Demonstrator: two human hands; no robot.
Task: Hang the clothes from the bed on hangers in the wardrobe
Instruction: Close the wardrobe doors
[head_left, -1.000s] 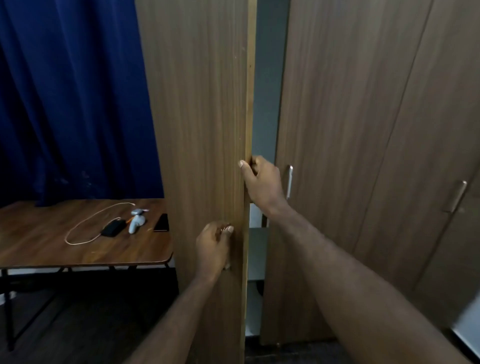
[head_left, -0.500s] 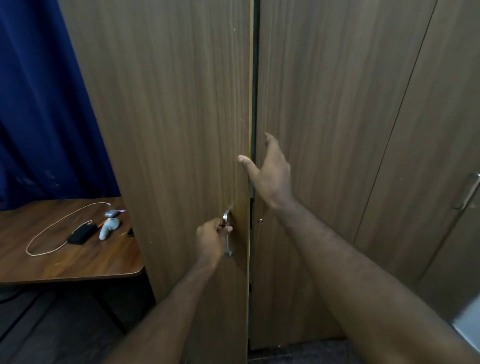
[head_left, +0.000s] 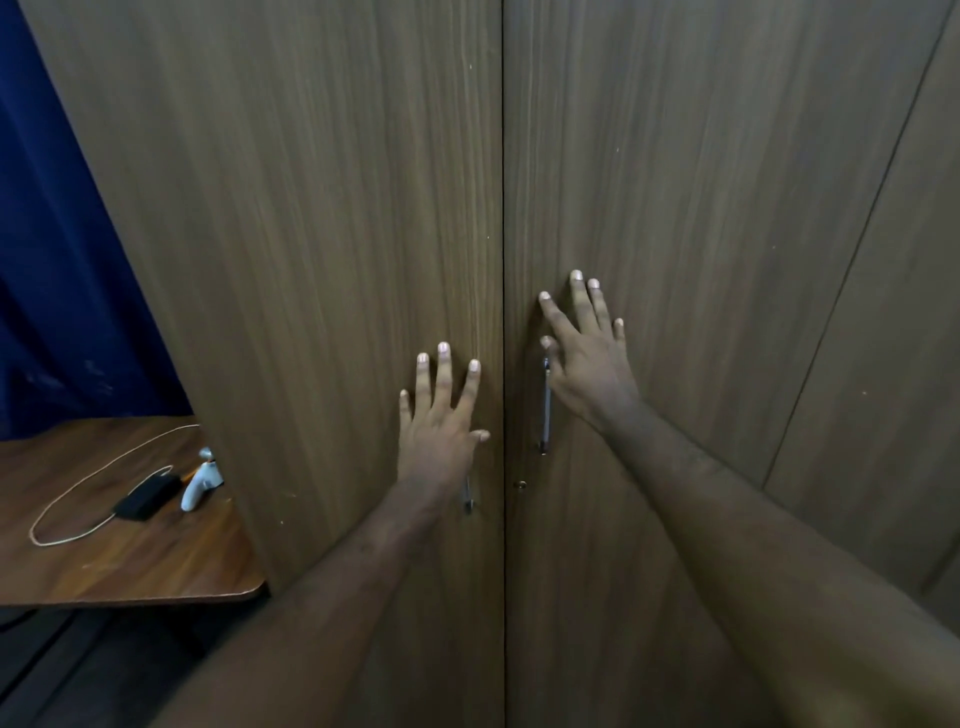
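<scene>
— What differs from half a second ago?
— The gap is gone. The left wardrobe door (head_left: 311, 234) meets the right wardrobe door (head_left: 701, 208) in a thin seam at 12 o'clock, and the left hand (head_left: 441, 426) is off its handle (head_left: 468, 499).
— Grips?
— Both wide. The left hand and the right hand (head_left: 587, 358) press flat either side of the seam, fingers spread. The worktop (head_left: 130, 561) corner lies at 8 o'clock.

The wardrobe (head_left: 675, 130) is brown wood-grain laminate and fills most of the view. Its left door (head_left: 311, 208) and right door (head_left: 701, 234) are closed, their edges meeting at a thin dark vertical seam. Just beside the seam, the slim metal right handle (head_left: 546, 410) stands upright. The left handle (head_left: 468, 496) is mostly hidden behind the left hand (head_left: 441, 436). A small round keyhole (head_left: 521, 484) sits below the right handle.
</scene>
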